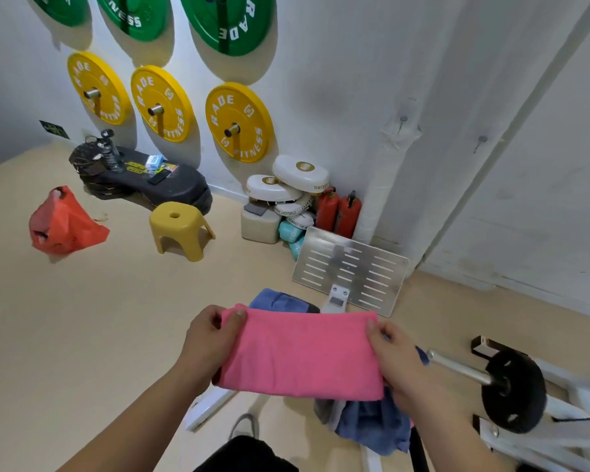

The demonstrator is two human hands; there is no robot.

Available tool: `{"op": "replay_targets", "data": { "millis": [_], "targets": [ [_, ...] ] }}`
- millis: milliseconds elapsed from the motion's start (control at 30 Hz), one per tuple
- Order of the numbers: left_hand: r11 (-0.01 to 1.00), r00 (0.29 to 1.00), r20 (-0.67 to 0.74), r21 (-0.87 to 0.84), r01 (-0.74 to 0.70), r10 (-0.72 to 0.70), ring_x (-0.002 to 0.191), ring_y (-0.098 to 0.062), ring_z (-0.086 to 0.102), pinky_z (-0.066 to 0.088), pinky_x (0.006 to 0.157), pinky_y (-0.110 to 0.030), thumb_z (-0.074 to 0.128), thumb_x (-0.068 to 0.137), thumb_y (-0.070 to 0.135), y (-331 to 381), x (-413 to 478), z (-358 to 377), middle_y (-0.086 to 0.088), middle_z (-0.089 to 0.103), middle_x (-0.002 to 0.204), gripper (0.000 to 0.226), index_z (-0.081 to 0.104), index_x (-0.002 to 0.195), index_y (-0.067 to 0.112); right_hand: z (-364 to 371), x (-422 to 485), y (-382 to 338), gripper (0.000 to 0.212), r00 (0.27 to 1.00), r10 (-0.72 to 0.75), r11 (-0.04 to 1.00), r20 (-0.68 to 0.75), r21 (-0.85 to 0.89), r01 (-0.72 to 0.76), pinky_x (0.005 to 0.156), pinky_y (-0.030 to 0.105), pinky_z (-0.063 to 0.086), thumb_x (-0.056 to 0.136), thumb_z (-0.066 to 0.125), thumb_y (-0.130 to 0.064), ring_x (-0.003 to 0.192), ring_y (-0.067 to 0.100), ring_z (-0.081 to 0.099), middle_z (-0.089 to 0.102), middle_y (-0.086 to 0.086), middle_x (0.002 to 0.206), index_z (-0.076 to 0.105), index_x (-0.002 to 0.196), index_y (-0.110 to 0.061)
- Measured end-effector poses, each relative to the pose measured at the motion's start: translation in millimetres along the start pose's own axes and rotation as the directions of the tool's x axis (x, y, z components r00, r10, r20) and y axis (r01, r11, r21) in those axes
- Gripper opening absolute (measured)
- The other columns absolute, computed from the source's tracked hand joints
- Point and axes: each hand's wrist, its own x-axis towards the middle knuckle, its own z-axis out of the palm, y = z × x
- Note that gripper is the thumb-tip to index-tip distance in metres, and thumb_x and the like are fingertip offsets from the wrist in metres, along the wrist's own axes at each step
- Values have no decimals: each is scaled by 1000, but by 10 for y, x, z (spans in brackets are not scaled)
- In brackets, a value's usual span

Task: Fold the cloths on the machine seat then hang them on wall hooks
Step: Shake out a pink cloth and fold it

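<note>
A pink cloth (304,356), folded into a wide rectangle, is held up in front of me. My left hand (208,338) pinches its upper left corner and my right hand (394,352) pinches its upper right corner. Beneath and behind it lie blue cloths (280,301) on the machine seat, and more blue cloth (372,427) hangs below the pink one; the seat itself is mostly hidden. Two wall hooks (402,121) (481,141) stick out of the white wall at upper right.
A slotted metal footplate (351,270) stands just beyond the cloths. A black weight plate on a bar (511,390) is at right. A yellow stool (181,229), an orange bag (65,223), white pads and red extinguishers (338,212) line the floor by the wall.
</note>
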Motion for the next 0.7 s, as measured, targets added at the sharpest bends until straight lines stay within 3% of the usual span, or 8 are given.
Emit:
{"op": "replay_targets", "data": {
  "millis": [133,267,333,400,533,567,633,700],
  "targets": [
    [996,995,47,2,-92,92,87,-23,69,57,76,-41,69,94,33,319,402,13,-1,73,89,17,68,86,17,482,193,-212,29,996,-7,997,92,73,0,67,34,40,101,56,-44,74,19,50,54,5,78,66,92,-19],
    [981,960,210,27,-193,184,76,-4,66,52,68,-22,72,91,26,577,625,234,12,74,86,3,73,88,28,965,319,-473,26,981,-2,983,194,179,-33,79,42,55,102,58,-38,85,26,66,69,12,94,69,99,-15],
    [970,922,325,48,-237,209,79,2,68,53,71,-19,70,92,28,639,646,387,19,75,90,9,74,96,35,1205,361,-611,26,981,33,973,194,218,-76,70,40,61,103,58,-36,82,26,73,75,14,94,69,100,-12],
    [969,865,463,46,-241,194,85,-1,71,58,78,-27,64,96,26,697,623,446,19,76,93,20,72,105,42,1339,434,-641,31,991,70,952,113,290,-100,69,35,63,101,60,-37,83,25,77,77,15,94,69,103,-7],
    [996,654,756,18,-84,41,94,-19,75,60,88,-40,49,100,5,724,784,385,5,79,107,47,73,115,43,1288,609,-564,35,986,162,906,37,391,-164,97,57,57,92,74,-38,103,37,75,77,19,105,70,112,-9],
    [998,685,728,18,-67,33,95,-18,75,59,89,-39,49,98,1,699,856,366,4,78,108,47,74,113,39,1268,634,-516,33,984,176,902,27,397,-172,99,56,56,93,73,-35,104,34,75,78,15,108,69,116,-11],
    [997,837,546,35,-72,41,94,-9,72,60,87,-32,59,94,3,594,1091,359,8,77,106,37,74,104,36,1244,665,-481,40,977,210,890,27,410,-202,100,54,56,92,72,-36,108,29,74,78,9,114,65,125,-14],
    [996,891,455,82,-37,-4,102,-7,70,55,90,-27,76,85,18,425,1352,339,11,75,108,30,70,110,33,1221,690,-504,42,968,224,847,113,469,-251,100,54,56,94,68,-36,111,33,73,76,12,119,63,129,-13]
  ]
}}
